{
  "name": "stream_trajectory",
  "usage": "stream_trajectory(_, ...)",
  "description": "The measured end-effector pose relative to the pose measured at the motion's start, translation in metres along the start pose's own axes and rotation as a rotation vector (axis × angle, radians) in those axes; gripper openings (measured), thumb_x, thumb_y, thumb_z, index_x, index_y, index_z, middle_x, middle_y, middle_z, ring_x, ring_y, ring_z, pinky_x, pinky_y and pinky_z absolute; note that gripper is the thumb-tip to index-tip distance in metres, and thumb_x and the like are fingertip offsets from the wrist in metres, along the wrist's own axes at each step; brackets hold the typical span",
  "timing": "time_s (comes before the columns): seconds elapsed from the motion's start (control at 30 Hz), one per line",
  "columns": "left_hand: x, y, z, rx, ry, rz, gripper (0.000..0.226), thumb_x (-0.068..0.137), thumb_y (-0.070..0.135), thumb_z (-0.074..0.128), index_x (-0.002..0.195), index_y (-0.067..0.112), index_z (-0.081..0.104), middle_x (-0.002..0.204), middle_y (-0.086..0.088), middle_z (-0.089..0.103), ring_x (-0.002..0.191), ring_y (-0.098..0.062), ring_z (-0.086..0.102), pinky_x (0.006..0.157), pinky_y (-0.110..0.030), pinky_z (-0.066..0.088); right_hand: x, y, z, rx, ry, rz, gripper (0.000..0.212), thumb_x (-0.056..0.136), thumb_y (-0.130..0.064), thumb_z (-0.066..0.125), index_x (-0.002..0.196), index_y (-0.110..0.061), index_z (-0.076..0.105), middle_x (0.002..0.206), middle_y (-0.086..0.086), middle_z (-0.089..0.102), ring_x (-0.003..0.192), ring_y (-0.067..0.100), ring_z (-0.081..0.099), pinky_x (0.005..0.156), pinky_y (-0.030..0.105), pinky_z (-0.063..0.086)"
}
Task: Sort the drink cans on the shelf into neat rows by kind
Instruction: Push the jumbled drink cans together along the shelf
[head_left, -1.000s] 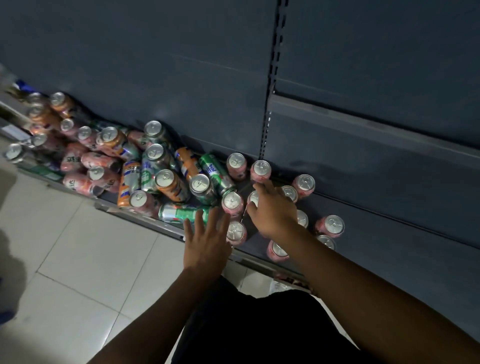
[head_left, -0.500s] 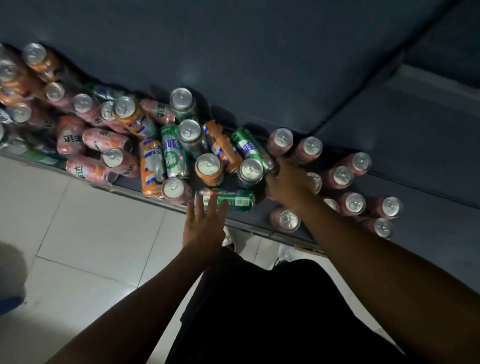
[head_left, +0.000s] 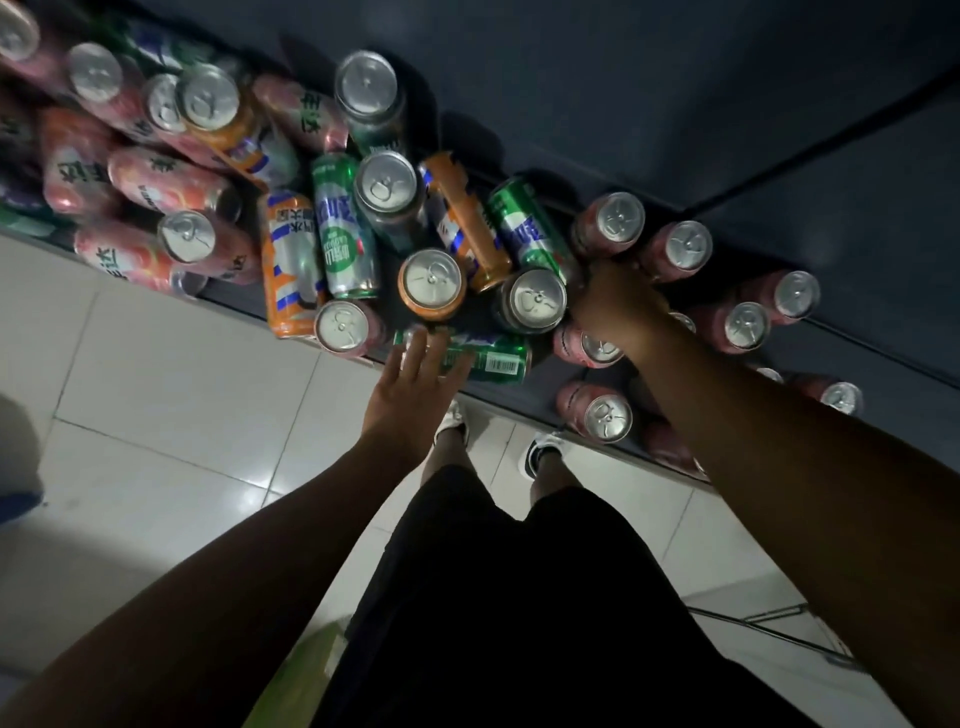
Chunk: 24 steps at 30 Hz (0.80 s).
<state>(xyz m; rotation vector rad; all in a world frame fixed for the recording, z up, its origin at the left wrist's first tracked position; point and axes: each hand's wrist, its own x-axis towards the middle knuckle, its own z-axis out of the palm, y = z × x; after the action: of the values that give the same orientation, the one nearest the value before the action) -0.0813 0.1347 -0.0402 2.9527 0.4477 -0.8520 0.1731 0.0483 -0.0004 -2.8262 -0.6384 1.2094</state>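
Observation:
Mixed drink cans crowd a dark low shelf (head_left: 883, 343). On the left, pink cans (head_left: 156, 176) lie in a heap with orange cans (head_left: 291, 260) and green cans (head_left: 343, 239). An orange can (head_left: 431, 283) and a dark can (head_left: 535, 301) stand upright in the middle. Upright pink cans (head_left: 745, 325) stand in rows on the right. My left hand (head_left: 415, 384) has straight fingers, its tips on a green can (head_left: 488, 358) lying at the shelf's front edge. My right hand (head_left: 618, 306) reaches among the pink cans, fingers curled down over a can that the palm hides.
The shelf's dark back panel (head_left: 623, 78) rises behind the cans. White floor tiles (head_left: 156, 389) lie below the shelf edge, with my shoes (head_left: 543, 449) close to it. A thin metal frame (head_left: 779, 623) sits on the floor at the lower right.
The view has come closer to the cans. My left hand has reached forward onto the lying green can. My right hand stays among the upright pink cans, shifted slightly back.

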Motion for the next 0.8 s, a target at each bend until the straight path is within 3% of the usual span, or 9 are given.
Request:
stream_trajectory(0.07, 0.005, -0.001, 0.000, 0.021, 0.016, -0.010, 0.103, 0.071, 0.013, 0.076, 0.156, 0.019, 0.018, 0.157, -0.022, 0.037, 0.144, -0.045, 0.037, 0.115, -0.056, 0.034, 0.007, 0.002, 0.003, 0.001, -0.069, -0.033, 0.037, 0.095, -0.045, 0.056, 0.112, -0.015, 0.070, 0.113, 0.013, 0.071, 0.107, 0.037, 0.067, 0.076, 0.035, 0.043)
stream_trajectory(0.17, 0.012, 0.002, 0.003, 0.029, 0.060, -0.025, 0.083, 0.071, 0.009, 0.065, 0.150, 0.013, 0.041, 0.137, -0.020, 0.054, 0.122, -0.041, 0.056, 0.100, -0.052, 0.049, 0.014, 0.004, 0.006, 0.019, -0.137, -0.050, 0.034, 0.093, -0.043, 0.061, 0.108, -0.014, 0.070, 0.112, 0.012, 0.071, 0.098, 0.031, 0.066, 0.075, 0.035, 0.043)
stream_trajectory(0.3, 0.016, 0.000, 0.011, 0.085, 0.147, -0.043, 0.068, 0.078, 0.010, 0.062, 0.145, 0.012, 0.051, 0.124, -0.016, 0.058, 0.104, -0.034, 0.059, 0.084, -0.043, 0.050, 0.022, 0.005, 0.008, 0.020, -0.206, -0.044, 0.038, 0.098, -0.033, 0.064, 0.119, -0.001, 0.067, 0.116, 0.012, 0.070, 0.108, 0.032, 0.066, 0.076, 0.031, 0.044)
stream_trajectory(0.33, 0.017, -0.001, 0.011, 0.073, 0.147, -0.048, 0.069, 0.076, 0.010, 0.064, 0.143, 0.013, 0.052, 0.124, -0.017, 0.058, 0.104, -0.034, 0.059, 0.083, -0.043, 0.050, 0.023, 0.004, 0.009, 0.020, -0.228, -0.036, 0.036, 0.100, -0.026, 0.061, 0.120, 0.003, 0.066, 0.115, 0.012, 0.069, 0.106, 0.031, 0.066, 0.072, 0.027, 0.042)
stream_trajectory(0.4, 0.018, -0.003, 0.008, 0.056, 0.117, -0.055, 0.079, 0.067, 0.010, 0.072, 0.143, 0.015, 0.052, 0.125, -0.019, 0.058, 0.109, -0.035, 0.059, 0.085, -0.042, 0.050, 0.030, 0.004, 0.010, 0.048, -0.225, -0.014, 0.034, 0.101, -0.022, 0.061, 0.121, 0.006, 0.064, 0.113, 0.019, 0.070, 0.080, 0.024, 0.064, 0.057, 0.025, 0.039)
stream_trajectory(0.47, 0.019, -0.004, 0.003, 0.065, 0.036, -0.065, 0.095, 0.062, 0.013, 0.079, 0.149, 0.015, 0.043, 0.133, -0.020, 0.053, 0.120, -0.036, 0.055, 0.091, -0.042, 0.049, 0.036, 0.003, 0.011, 0.122, -0.205, 0.005, 0.037, 0.100, -0.022, 0.062, 0.121, 0.008, 0.062, 0.107, 0.021, 0.068, 0.060, 0.014, 0.053, 0.048, 0.022, 0.034)
stream_trajectory(0.63, 0.021, -0.004, 0.003, 0.050, -0.093, -0.089, 0.114, 0.071, 0.019, 0.081, 0.159, 0.022, 0.009, 0.154, -0.019, 0.031, 0.139, -0.046, 0.037, 0.111, -0.049, 0.036, 0.040, 0.007, 0.010, 0.203, -0.212, -0.004, 0.042, 0.095, -0.027, 0.070, 0.118, 0.007, 0.064, 0.101, 0.017, 0.067, 0.064, 0.014, 0.056, 0.048, 0.020, 0.037)
stream_trajectory(0.73, 0.022, -0.005, -0.001, 0.032, -0.099, -0.091, 0.112, 0.072, 0.015, 0.081, 0.159, 0.025, 0.012, 0.154, -0.017, 0.033, 0.137, -0.046, 0.038, 0.109, -0.049, 0.039, 0.042, 0.013, 0.010, 0.292, -0.191, -0.013, 0.047, 0.087, -0.037, 0.078, 0.111, 0.002, 0.067, 0.100, 0.015, 0.069, 0.079, 0.021, 0.061, 0.065, 0.029, 0.044)
stream_trajectory(0.8, 0.021, -0.007, -0.004, 0.012, -0.100, -0.087, 0.110, 0.071, 0.012, 0.080, 0.159, 0.026, 0.015, 0.153, -0.016, 0.035, 0.136, -0.044, 0.039, 0.106, -0.048, 0.041, 0.043, 0.013, 0.007, 0.323, -0.179, -0.017, 0.043, 0.084, -0.041, 0.080, 0.102, -0.005, 0.065, 0.093, 0.011, 0.066, 0.076, 0.020, 0.058, 0.063, 0.029, 0.042)
